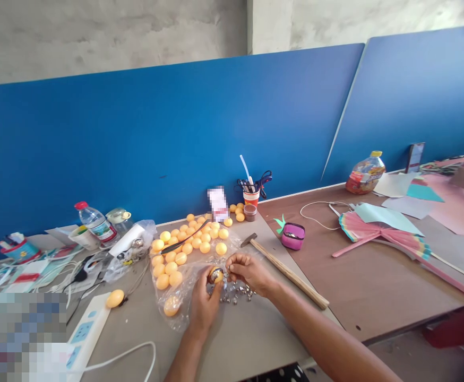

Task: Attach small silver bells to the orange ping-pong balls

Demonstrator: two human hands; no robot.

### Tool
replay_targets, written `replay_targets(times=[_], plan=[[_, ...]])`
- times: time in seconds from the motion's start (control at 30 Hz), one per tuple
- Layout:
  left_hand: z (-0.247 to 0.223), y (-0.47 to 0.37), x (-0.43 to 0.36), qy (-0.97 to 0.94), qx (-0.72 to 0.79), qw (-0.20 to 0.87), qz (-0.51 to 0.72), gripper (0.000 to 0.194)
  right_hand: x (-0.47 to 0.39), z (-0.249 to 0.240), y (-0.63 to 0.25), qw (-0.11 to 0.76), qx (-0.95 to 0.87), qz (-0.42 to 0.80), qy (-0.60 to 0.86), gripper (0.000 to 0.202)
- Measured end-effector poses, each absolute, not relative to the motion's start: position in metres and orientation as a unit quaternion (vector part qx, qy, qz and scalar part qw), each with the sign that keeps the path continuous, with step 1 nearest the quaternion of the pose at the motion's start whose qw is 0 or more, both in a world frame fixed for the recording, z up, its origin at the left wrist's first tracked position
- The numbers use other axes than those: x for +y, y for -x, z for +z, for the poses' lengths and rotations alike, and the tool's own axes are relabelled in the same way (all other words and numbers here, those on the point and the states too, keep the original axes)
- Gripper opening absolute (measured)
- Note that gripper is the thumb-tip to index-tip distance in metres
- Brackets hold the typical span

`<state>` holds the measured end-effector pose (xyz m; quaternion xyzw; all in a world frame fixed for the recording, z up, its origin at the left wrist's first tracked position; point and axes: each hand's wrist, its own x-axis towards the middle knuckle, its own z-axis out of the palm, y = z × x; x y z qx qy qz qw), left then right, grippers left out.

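Observation:
An orange ball [216,274] rests in the curled fingers of my left hand [204,305]. Its upper side looks dark and shiny, as if silver bits sit in or on it; I cannot tell which. Just to the right, my right hand [251,271] is closed in a pinch, thumb against fingers, and what it holds is too small to make out. Below the hands lies a scatter of small silvery metal pieces [235,293]. Several orange balls [181,258] lie on a clear plastic bag [178,322] at the left, with a dark thin strip [182,241] across them.
A hammer [290,271] lies right of my hands. Behind stand a cup of tools [251,198] and a small round tub [250,213]. At left are a power strip [91,331], cables and a bottle [99,223]; at right, a purple box [293,236] and a pink fan [363,231].

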<state>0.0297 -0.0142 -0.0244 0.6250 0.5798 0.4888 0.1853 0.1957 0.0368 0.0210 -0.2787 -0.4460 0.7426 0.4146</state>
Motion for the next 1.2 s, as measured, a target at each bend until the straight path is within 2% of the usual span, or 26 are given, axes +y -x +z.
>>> replay_targets(times=[0.4,0.6,1.2], plan=[[-0.022,-0.033,-0.015,-0.655,0.594,0.125,0.450,0.033,0.032,0.017,-0.186,0.378,-0.552,0.639,0.379,0.000],[-0.024,-0.033,-0.015,-0.665,0.591,0.101,0.445,0.032,0.027,0.025,-0.185,0.339,-0.577,0.619,0.410,0.007],[-0.026,-0.034,-0.015,-0.698,0.568,0.086,0.428,0.032,0.034,0.015,-0.189,0.278,-0.574,0.626,0.449,0.008]])
